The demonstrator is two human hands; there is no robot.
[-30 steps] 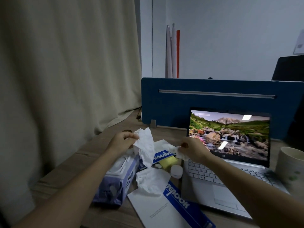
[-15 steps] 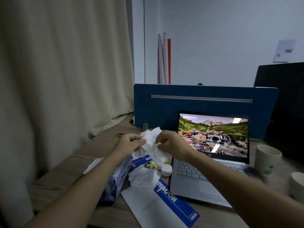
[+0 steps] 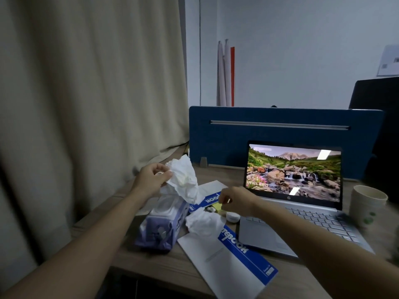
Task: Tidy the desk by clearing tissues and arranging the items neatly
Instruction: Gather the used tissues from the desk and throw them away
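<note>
My left hand [image 3: 152, 179] is raised over the desk and grips a bunch of crumpled white tissues [image 3: 185, 180]. Below it lies a purple pack of wet wipes [image 3: 160, 226]. My right hand [image 3: 236, 200] hovers lower, fingers curled, just above a second crumpled tissue [image 3: 204, 222] that rests on a white and blue notebook [image 3: 228, 260]. Whether the right hand holds anything is unclear. A yellow sticky pad [image 3: 217, 207] and a small white round case [image 3: 233, 217] sit beside that hand.
An open silver laptop [image 3: 295, 214] with a lit landscape screen stands to the right. A stack of paper cups [image 3: 367, 203] is at the far right. A blue divider panel [image 3: 280, 137] closes off the desk's back; a beige curtain [image 3: 86, 93] hangs left.
The right hand has let go of the tissue bunch and dropped toward the tissue on the notebook. The left hand keeps the bunch, now larger than a second ago.
</note>
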